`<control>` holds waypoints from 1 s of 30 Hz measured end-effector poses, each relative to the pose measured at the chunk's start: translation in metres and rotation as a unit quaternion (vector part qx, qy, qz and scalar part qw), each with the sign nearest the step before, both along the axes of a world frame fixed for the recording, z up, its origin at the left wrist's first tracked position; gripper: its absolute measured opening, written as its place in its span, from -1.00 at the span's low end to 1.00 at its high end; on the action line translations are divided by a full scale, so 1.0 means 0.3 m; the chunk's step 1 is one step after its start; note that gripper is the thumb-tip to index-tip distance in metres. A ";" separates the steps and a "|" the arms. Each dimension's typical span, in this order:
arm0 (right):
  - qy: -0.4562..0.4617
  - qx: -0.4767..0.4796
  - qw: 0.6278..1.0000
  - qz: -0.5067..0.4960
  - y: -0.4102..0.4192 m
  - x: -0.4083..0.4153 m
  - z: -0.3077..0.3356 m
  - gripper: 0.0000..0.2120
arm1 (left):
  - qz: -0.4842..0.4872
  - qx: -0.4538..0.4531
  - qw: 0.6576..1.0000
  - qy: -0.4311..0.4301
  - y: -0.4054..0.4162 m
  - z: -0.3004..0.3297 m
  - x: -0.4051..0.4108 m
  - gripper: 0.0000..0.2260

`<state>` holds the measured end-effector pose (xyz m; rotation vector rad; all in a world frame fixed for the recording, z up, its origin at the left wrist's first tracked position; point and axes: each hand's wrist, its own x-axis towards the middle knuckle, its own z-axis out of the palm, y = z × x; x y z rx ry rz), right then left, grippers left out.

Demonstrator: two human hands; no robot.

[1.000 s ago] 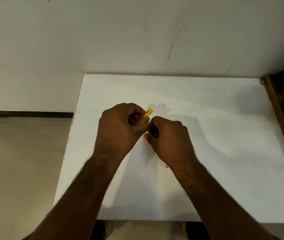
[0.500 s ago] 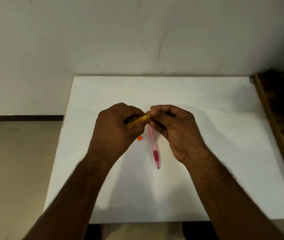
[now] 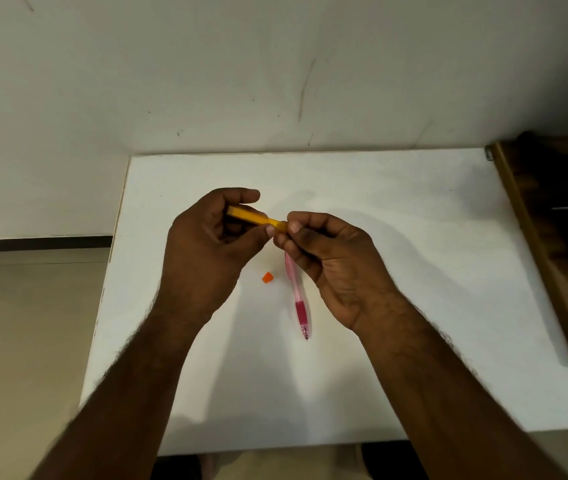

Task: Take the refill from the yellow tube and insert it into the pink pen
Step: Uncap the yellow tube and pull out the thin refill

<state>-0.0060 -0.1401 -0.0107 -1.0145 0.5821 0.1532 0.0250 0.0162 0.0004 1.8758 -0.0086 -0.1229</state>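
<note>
My left hand [image 3: 211, 244] grips a yellow tube [image 3: 253, 216], held above the white table [image 3: 414, 244] and tilted down to the right. My right hand [image 3: 331, 258] pinches the tube's right end with thumb and forefinger. No refill shows; the fingers hide that end. The pink pen [image 3: 298, 296] lies on the table below my right hand, tip pointing toward me, its upper end hidden by my fingers. A small orange cap [image 3: 267, 277] lies on the table left of the pen.
A wall rises right behind the table's far edge. A brown wooden piece of furniture [image 3: 535, 244] butts against the table's right side. The floor [image 3: 26, 341] drops away past the left edge.
The hands have drawn apart and turned, so the tube now lies across between them. The pink pen and the orange cap, hidden a second ago, lie on the table.
</note>
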 end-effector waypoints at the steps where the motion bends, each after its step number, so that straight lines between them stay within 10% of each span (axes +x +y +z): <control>1: -0.002 -0.011 1.000 0.001 0.001 0.000 -0.002 -0.88 | 0.001 -0.004 1.000 0.001 0.000 0.000 0.000 -0.69; 11: -0.036 -0.251 0.967 0.008 -0.003 0.010 -0.013 -0.86 | 0.004 -0.056 0.997 0.049 0.006 -0.015 0.009 -0.75; 30: -0.106 -0.299 0.947 -0.043 -0.017 0.001 0.016 -0.82 | -0.027 -0.023 0.996 0.077 -0.005 -0.036 0.000 -0.86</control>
